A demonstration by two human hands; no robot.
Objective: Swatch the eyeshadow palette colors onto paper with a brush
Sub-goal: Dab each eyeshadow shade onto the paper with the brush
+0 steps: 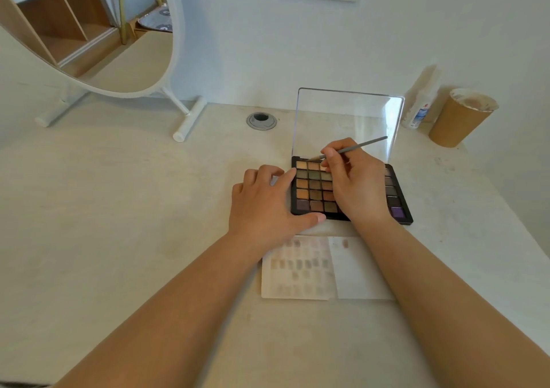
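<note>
A black eyeshadow palette (pixel 315 191) with several rows of brown, green and purple pans lies open on the table, its clear lid (pixel 345 120) standing upright. My right hand (pixel 357 185) pinches a thin grey brush (pixel 354 147), with the brush tip over the top row of pans at the palette's left. My left hand (pixel 268 203) holds the palette's left edge, thumb along its front left corner and index finger on the left rim. Two sheets of white paper (pixel 351 271) lie in front of the palette; the left sheet carries several faint swatches and the right sheet carries a couple.
A round white-framed mirror (pixel 125 90) stands at the back left. A cable grommet (pixel 261 120) sits in the tabletop behind the palette. A white bottle (pixel 419 111) and a brown paper cup (pixel 458 120) stand at the back right against the wall.
</note>
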